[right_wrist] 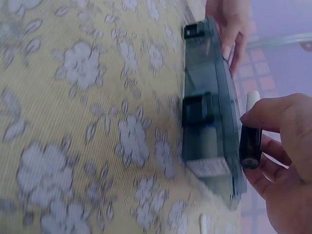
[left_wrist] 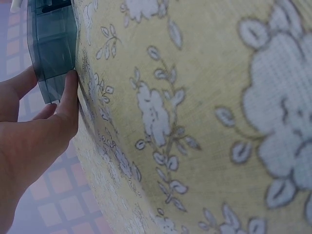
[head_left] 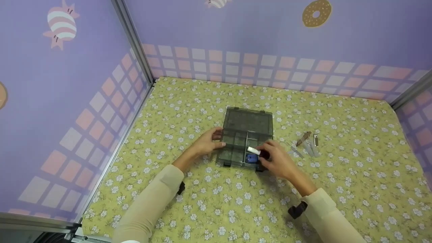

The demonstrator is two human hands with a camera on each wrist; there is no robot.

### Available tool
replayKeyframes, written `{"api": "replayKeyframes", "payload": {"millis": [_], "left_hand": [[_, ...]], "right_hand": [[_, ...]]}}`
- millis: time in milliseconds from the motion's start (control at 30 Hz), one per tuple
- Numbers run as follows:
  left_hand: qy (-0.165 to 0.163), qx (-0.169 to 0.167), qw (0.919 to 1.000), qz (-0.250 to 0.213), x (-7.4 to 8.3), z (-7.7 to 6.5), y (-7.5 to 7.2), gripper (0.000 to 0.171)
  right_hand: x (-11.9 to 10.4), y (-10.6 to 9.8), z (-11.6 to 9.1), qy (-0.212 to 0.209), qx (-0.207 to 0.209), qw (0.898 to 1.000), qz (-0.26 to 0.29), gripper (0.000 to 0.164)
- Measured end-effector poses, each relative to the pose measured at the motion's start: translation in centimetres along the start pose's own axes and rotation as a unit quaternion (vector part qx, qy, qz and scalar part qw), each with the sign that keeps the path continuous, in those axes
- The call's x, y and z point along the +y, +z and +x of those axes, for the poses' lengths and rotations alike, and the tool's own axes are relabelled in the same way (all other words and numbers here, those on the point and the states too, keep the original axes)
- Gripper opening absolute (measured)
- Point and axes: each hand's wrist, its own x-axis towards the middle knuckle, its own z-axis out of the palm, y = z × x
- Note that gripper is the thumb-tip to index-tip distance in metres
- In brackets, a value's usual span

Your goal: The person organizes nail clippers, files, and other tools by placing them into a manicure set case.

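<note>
A dark translucent divided organizer box (head_left: 238, 148) lies with its lid (head_left: 248, 121) raised back. My left hand (head_left: 211, 141) grips the box's left side, its thumb and fingers around the wall, as the left wrist view also shows. Over the right-hand compartments, my right hand (head_left: 278, 158) pinches a small nail polish bottle (right_wrist: 250, 146) with a dark body and a white cap (head_left: 253, 150). Below that cap in the head view, a small blue object (head_left: 251, 158) sits in the front right compartment. Two black latches (right_wrist: 197, 109) show on the front wall.
Right of the box lie a nail clipper (head_left: 316, 140), a brown strip-shaped thing (head_left: 303, 138) and several pale flat strips (head_left: 310, 149). A flowered yellow cloth (head_left: 229, 202) covers the table. Patterned purple panels (head_left: 216, 33) stand at the back and sides.
</note>
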Motion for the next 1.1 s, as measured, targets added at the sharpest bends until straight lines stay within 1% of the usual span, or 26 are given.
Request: {"api": "replayKeyframes", "payload": {"millis": [100, 167, 300, 433, 533, 667, 733, 833, 933, 1100], "left_hand": [[0.0, -0.001, 1.0, -0.004, -0.1, 0.1, 0.1, 0.069], [0.002, -0.003, 1.0, -0.007, -0.3, 0.2, 0.1, 0.07], [0.002, -0.003, 1.0, -0.009, -0.3, 0.2, 0.1, 0.07], [0.0, 0.001, 1.0, -0.008, -0.2, 0.1, 0.1, 0.07], [0.003, 0.001, 1.0, -0.009, -0.3, 0.1, 0.1, 0.07], [0.007, -0.001, 0.9999, -0.013, -0.4, 0.2, 0.1, 0.069], [0.007, 0.0, 0.9999, -0.015, -0.4, 0.2, 0.1, 0.07], [0.005, 0.002, 0.9999, -0.014, -0.3, 0.1, 0.1, 0.069], [0.004, 0.003, 0.9999, -0.01, -0.2, 0.0, 0.0, 0.069], [0.005, 0.004, 1.0, -0.001, -0.2, -0.1, 0.0, 0.069]], "right_hand": [[-0.2, 0.4, 0.2, -0.011, -0.022, 1.0, -0.004, 0.028], [-0.2, 0.7, 0.2, -0.008, -0.035, 0.999, -0.004, 0.027], [-0.1, 0.9, 0.0, -0.004, -0.041, 0.999, -0.005, 0.024], [0.0, 0.7, -0.2, -0.005, -0.033, 0.999, 0.016, 0.02], [0.5, 0.1, -0.4, 0.001, -0.001, 0.999, 0.04, 0.021], [2.1, -1.1, -0.6, 0.033, 0.064, 0.997, 0.039, 0.021], [3.3, -1.9, -0.8, 0.057, 0.08, 0.995, 0.033, 0.022], [5.3, -3.1, -1.2, 0.096, 0.085, 0.992, 0.011, 0.024], [7.1, -3.9, -2.0, 0.124, 0.077, 0.989, -0.01, 0.025], [9.0, -4.5, -3.3, 0.121, 0.077, 0.989, -0.037, 0.021]]}}
